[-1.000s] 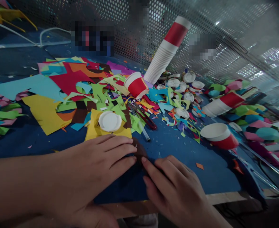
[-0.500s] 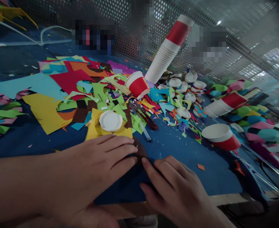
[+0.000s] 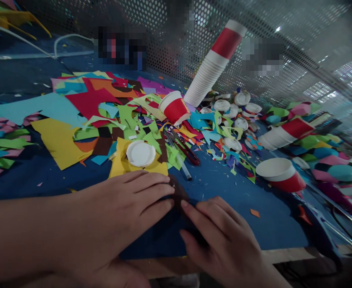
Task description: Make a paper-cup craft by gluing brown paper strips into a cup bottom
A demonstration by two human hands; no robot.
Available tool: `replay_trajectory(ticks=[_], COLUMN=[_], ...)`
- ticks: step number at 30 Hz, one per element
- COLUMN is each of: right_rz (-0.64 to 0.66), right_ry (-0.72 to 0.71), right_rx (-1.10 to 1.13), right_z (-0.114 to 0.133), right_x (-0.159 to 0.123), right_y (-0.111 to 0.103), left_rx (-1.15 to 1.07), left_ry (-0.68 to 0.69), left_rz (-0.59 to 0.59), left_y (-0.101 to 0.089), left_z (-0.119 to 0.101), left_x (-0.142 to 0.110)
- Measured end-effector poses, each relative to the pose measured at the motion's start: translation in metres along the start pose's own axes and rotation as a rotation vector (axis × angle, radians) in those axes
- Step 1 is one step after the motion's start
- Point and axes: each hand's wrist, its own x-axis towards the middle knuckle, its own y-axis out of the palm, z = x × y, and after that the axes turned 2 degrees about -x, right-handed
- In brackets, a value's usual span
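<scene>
My left hand (image 3: 140, 204) lies flat near the table's front edge, fingers stretched together to the right. Its fingertips rest on a small dark brown piece of paper (image 3: 179, 193), which they partly cover. From the other side my right hand (image 3: 224, 232) touches that piece with its outstretched index fingertip; the thumb is apart and the other fingers bend slightly. Just beyond my left hand, a white round paper disc (image 3: 141, 153) with a raised rim lies on a yellow sheet (image 3: 119, 160). A pen (image 3: 180, 160) and dark red scissors (image 3: 189, 154) lie behind the brown piece.
Coloured paper scraps (image 3: 128, 118) spread across the blue table (image 3: 224, 188). A cut red-and-white cup (image 3: 174, 108) and a tall leaning cup stack (image 3: 209, 68) stand behind. At right are another cup (image 3: 279, 174), a dark blue tool (image 3: 317, 230) and a lying cup stack (image 3: 284, 134).
The view has shifted very slightly. Both hands keep nearly the same place on the brown piece; my right hand appears a touch further right.
</scene>
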Motion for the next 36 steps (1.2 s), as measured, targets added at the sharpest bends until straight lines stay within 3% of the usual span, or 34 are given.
replay_trajectory(ticks=[9, 14, 20, 25, 31, 36], right_rz=[-0.042, 0.001, 0.001, -0.067, 0.04, 0.034], right_ry=[-0.027, -0.049, 0.062, 0.056, 0.034, 0.029], right_rx=[-0.021, -0.001, 0.145, 0.182, 0.09, 0.1], right_z=[0.001, 0.003, -0.001, -0.004, 0.002, 0.003], right_x=[-0.001, 0.007, 0.005, 0.0, 0.005, 0.007], right_y=[-0.003, -0.003, -0.004, -0.008, -0.006, -0.005], left_rx=[-0.036, -0.019, 0.005, -0.003, -0.013, -0.051], left_ry=[-0.015, -0.006, -0.008, -0.019, 0.0, 0.006], left_rz=[0.013, 0.005, 0.031, 0.034, 0.001, -0.013], left_y=[0.002, 0.002, -0.001, -0.002, -0.001, 0.004], left_z=[0.0, -0.001, 0.001, 0.001, 0.001, 0.002], left_x=[-0.002, -0.002, 0.0, -0.001, -0.001, -0.002])
